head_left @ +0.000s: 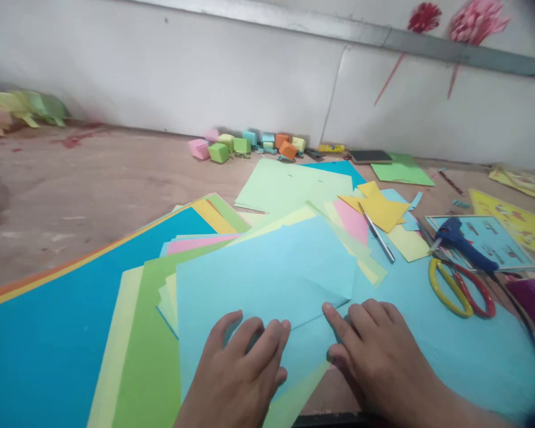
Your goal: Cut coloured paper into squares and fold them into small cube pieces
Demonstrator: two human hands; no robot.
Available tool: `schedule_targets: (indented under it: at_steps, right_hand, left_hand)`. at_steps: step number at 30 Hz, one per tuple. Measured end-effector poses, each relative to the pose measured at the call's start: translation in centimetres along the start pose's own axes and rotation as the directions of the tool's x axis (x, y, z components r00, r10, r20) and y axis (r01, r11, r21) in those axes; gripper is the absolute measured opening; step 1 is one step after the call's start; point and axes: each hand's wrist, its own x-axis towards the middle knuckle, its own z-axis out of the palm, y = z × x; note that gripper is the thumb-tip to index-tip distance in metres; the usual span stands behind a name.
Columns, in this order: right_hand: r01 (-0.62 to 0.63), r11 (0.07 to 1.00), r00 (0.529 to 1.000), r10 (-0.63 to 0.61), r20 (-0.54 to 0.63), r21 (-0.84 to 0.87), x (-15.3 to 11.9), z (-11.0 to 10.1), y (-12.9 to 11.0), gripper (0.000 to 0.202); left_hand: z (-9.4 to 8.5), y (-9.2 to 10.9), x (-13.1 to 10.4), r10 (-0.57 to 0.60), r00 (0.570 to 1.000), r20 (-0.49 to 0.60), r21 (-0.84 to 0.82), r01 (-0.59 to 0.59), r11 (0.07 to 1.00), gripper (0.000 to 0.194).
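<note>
A light blue sheet of paper (249,273) lies on top of a stack, its lower right part folded over along a slanting crease. My left hand (241,368) rests on this sheet, fingers apart and bent, fingertips near the fold's left end. At the fold's right end my right hand (378,348) presses with an outstretched index finger, the other fingers bent and the thumb apart. Neither hand grips anything. Beneath and to the left are green paper (156,333), a dark blue sheet (62,315) and other coloured sheets.
Scissors with yellow and red handles (461,288), a blue glue gun (466,244) with a cord, and a pen (377,232) lie to the right. Yellow paper scraps (378,208) are beyond. Small paper boxes (242,145) and a phone (370,157) stand by the wall (205,71).
</note>
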Motion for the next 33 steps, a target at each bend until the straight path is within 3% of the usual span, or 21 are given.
schedule_targets:
  at_steps: [25,27,30,33]
  right_hand:
    - [0.054,0.998,0.998,-0.055,-0.013,-0.04,-0.7,-0.4,2.8,0.031]
    - [0.011,0.996,0.999,-0.008,-0.037,0.09,-0.4,-0.5,3.3,0.029]
    - [-0.15,0.943,0.986,0.164,-0.023,0.297,0.4,-0.8,4.0,0.022]
    - [-0.378,0.841,0.924,0.318,0.211,0.387,1.7,-1.4,4.4,0.023]
  left_hand:
    - [0.5,-0.2,-0.5,0.018,1.0,-0.017,0.001,-0.018,1.0,0.026]
    - [0.5,-0.2,-0.5,0.018,1.0,-0.01,0.007,-0.018,1.0,0.027]
    - [0.5,-0.1,-0.5,0.029,1.0,-0.006,0.012,-0.029,1.0,0.026]
    - [0.4,-0.2,-0.4,0.032,0.999,-0.004,0.015,-0.032,0.999,0.025]
